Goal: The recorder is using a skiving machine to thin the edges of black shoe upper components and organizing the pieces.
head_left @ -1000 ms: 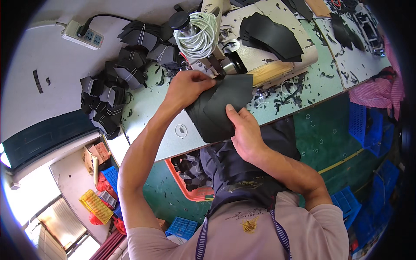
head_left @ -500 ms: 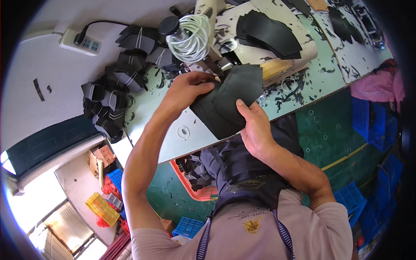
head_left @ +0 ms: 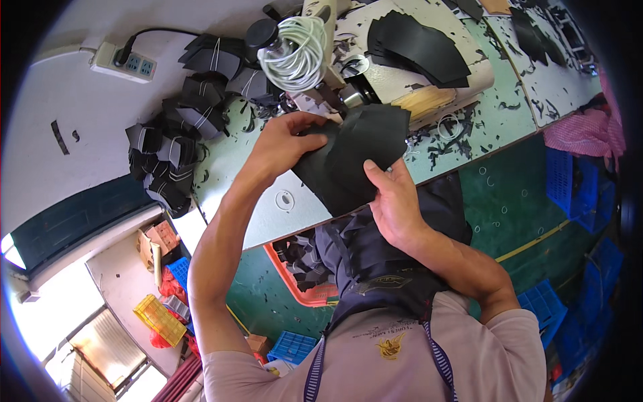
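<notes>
Both my hands hold a fanned stack of black leather-like pieces (head_left: 358, 151) over the front of the pale green tabletop. My left hand (head_left: 281, 147) pinches the stack's left edge between thumb and fingers, close below a machine (head_left: 353, 99) with a metal roller part. At the stack's lower right edge, my right hand (head_left: 396, 204) has its thumb on top, and its fingers are partly hidden underneath. The far edge of the pieces lies right at the machine, but contact cannot be made out. On the machine's bed rests another fanned pile of black pieces (head_left: 418, 50).
A coil of pale cord (head_left: 295, 53) hangs by the machine. Banded bundles of black pieces (head_left: 201, 110) line the table's left side. Black scraps (head_left: 445, 151) litter the tabletop. Below the edge stands an orange-red basket (head_left: 288, 271) of pieces. A power strip (head_left: 124, 63) is at upper left.
The upper pieces of the held stack have shifted slightly right and turned a little. My left hand has drawn slightly left; my right hand keeps nearly the same place.
</notes>
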`<action>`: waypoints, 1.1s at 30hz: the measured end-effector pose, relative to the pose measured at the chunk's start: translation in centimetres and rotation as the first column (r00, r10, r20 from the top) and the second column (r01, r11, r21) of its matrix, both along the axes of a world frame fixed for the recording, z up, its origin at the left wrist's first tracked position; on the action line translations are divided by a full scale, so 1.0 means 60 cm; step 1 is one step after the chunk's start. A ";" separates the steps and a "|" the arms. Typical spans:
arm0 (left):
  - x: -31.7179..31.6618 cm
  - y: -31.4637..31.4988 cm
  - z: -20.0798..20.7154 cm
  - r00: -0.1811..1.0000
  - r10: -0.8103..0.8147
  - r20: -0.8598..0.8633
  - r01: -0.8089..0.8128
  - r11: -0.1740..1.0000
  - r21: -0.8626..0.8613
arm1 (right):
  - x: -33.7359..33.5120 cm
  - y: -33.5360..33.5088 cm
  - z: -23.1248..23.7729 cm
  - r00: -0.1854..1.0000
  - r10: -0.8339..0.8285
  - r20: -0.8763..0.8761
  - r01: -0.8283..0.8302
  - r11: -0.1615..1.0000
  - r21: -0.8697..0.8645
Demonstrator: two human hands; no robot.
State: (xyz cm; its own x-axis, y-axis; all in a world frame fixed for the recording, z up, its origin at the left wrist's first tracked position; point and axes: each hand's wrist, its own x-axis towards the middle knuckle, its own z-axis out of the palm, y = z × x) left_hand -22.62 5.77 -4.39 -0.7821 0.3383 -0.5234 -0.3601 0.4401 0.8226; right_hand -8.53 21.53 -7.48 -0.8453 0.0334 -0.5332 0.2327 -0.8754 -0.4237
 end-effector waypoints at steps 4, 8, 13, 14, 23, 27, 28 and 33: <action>-0.012 0.013 -0.005 0.967 -0.210 -0.146 0.133 0.901 -0.413 | -0.002 -0.015 0.012 0.998 -0.047 -0.033 0.046 0.998 -0.030; -0.005 -0.002 -0.002 0.996 -0.087 -0.035 0.083 0.989 -0.119 | -0.011 0.006 -0.006 0.995 -0.099 0.020 0.100 0.995 -0.012; 0.013 -0.005 -0.005 1.000 0.008 0.015 -0.005 0.988 -0.153 | 0.011 0.007 0.008 1.000 -0.025 0.010 0.026 0.998 -0.062; 0.011 -0.004 -0.006 1.000 -0.019 -0.011 0.015 0.964 -0.267 | 0.017 -0.001 0.011 1.000 -0.023 0.021 0.025 0.993 -0.112; 0.000 -0.006 -0.010 0.994 0.033 0.102 -0.044 0.992 0.114 | 0.004 0.015 -0.004 0.998 -0.062 0.004 0.062 0.995 -0.079; -0.003 0.002 -0.006 0.983 -0.142 -0.114 0.091 0.927 -0.364 | 0.014 0.004 0.013 1.000 0.000 0.026 0.004 0.989 -0.150; -0.008 0.011 -0.005 0.984 -0.138 -0.116 0.087 0.927 -0.366 | 0.011 0.003 0.015 1.000 0.004 0.024 -0.001 0.988 -0.152; -0.007 0.008 -0.013 1.000 0.020 -0.009 -0.020 0.997 -0.075 | 0.003 0.011 -0.011 0.995 -0.043 0.091 0.051 0.994 -0.093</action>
